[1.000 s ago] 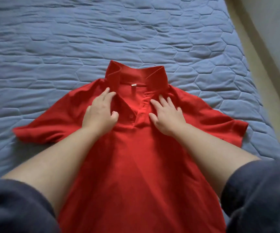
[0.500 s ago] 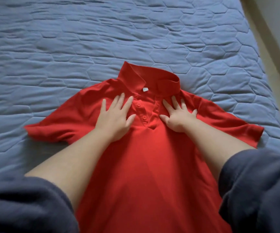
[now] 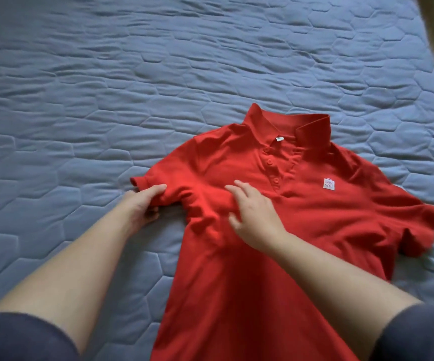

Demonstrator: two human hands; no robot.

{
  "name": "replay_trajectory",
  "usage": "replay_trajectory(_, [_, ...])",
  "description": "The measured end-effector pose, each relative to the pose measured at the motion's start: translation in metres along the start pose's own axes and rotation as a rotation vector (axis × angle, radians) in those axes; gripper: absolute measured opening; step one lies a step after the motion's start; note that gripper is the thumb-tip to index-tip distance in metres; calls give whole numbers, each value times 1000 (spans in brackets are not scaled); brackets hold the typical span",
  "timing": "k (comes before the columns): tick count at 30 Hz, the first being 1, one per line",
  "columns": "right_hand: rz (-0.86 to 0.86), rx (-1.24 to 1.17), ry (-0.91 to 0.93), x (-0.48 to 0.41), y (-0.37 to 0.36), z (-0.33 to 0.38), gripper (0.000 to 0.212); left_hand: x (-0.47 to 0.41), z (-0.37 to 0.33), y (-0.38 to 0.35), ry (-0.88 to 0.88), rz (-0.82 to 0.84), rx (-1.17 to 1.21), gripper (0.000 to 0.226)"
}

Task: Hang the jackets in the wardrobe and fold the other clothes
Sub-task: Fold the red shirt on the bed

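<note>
Red polo shirt lies front-up on the blue quilted bedcover, collar toward the far side, hem cut off by the frame's bottom edge. Placket w/ three buttons is undone; small white chest logo reads partly, letters too small to be sure of.

Left hand grips the shirt's sleeve at the cuff: thumb on top of the fabric, fingers curled beneath and mostly hidden, so the grasp shows only from above. Fabric bunches just beside it at the armpit.

Right hand lies on the chest, fingers spread and loose, holding nothing; motion-blurred, so whether the palm presses or only hovers can't be told.

Other sleeve is rumpled near the bed's edge. Dark sleeves at both lower corners are cropped. Pale strip at top right is too blurred to identify.
</note>
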State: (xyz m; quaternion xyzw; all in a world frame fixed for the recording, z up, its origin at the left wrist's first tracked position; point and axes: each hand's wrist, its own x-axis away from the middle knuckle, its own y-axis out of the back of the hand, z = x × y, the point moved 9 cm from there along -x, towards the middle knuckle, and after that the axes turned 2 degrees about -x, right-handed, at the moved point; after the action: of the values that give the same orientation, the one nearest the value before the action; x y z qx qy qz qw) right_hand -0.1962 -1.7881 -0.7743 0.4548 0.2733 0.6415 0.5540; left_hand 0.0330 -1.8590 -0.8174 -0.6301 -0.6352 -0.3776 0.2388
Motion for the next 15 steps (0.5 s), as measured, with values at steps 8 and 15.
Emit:
replay_trajectory(8, [149,181,167,6,-51,52,72,-6,-31,26,-209,-206,-141,26])
replay_trajectory(15, [207,202,93,8,-63,47,66,-7,-33,14,-139,-45,-353,38])
